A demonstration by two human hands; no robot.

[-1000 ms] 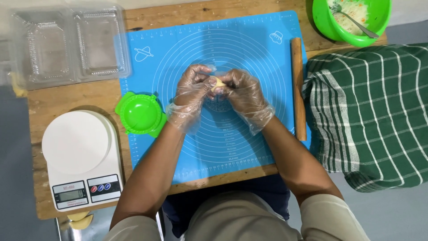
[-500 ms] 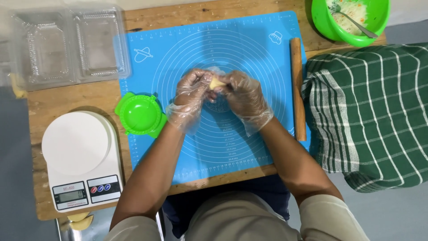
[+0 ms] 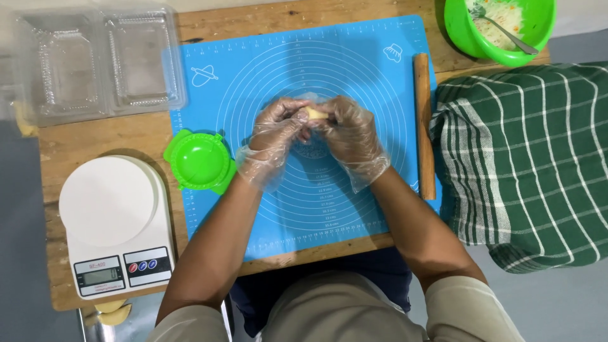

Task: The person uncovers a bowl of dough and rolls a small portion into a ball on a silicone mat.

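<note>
A wooden table (image 3: 114,136) carries everything, and most of its middle is covered by a blue mat (image 3: 329,209) printed with rings. To the right lies a green checked cloth (image 3: 532,164), draped over something I cannot see. At the lower left sits a white scale (image 3: 111,221), and above it a clear tray (image 3: 95,63) with two empty wells. A green bowl (image 3: 500,28) with a fork and shredded filling stands at the top right corner. A rolling pin (image 3: 423,123) lies upright along the mat's right edge, and a round green press (image 3: 199,161) rests on its left edge.

Over the mat's centre, both hands wear thin clear gloves. The left hand (image 3: 278,136) and right hand (image 3: 351,136) meet fingertip to fingertip, fingers curled narrow and pinched around a small pale dough (image 3: 315,113) held just above the mat.

The dough looks light, soft and easily dented, probably a little tacky against the gloves. I judge it best held by its rim with the fingertips, lightly, since a hard squeeze would flatten or tear it.

Against the frames from a second ago, little differs: the hands stay at the same spot on the mat, the dough sits a touch higher between the fingertips, and all the other things lie unmoved.
</note>
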